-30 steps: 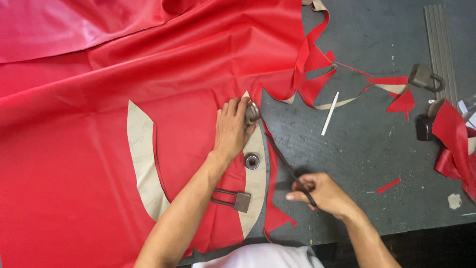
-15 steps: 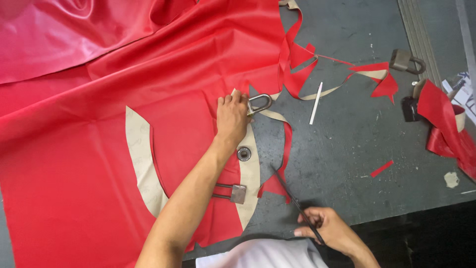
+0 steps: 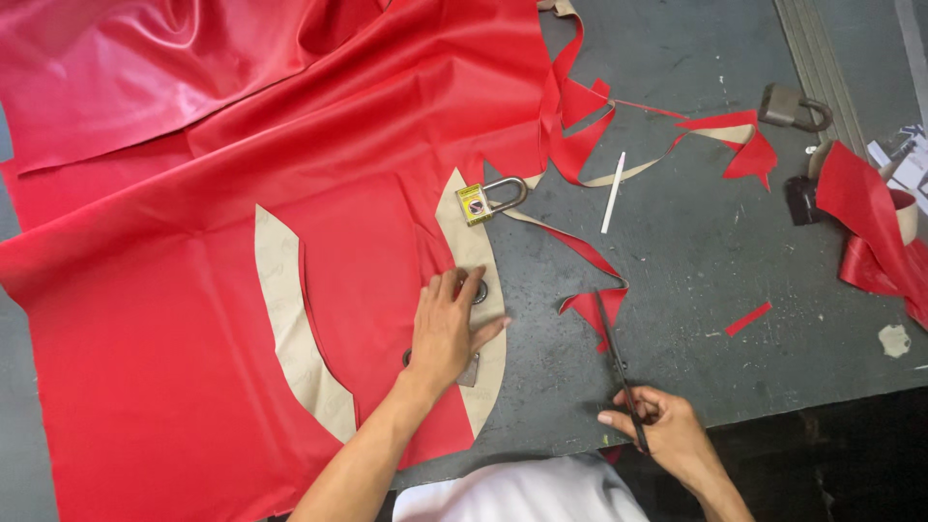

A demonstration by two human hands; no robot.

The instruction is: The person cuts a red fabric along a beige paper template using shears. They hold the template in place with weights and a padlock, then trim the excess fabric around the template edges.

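Head view: my left hand (image 3: 447,333) lies flat, fingers spread, grasping nothing, pressing the tan paper pattern (image 3: 480,290) onto the red fabric (image 3: 193,319). My right hand (image 3: 667,435) grips black scissors (image 3: 617,367) near the table edge; a padlock (image 3: 488,198) with a yellow rectangular label weighs the pattern's top.

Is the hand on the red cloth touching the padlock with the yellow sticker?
Apart. In the head view the left hand lies flat lower on the beige pattern piece, and pattern shows between its fingertips and the padlock.
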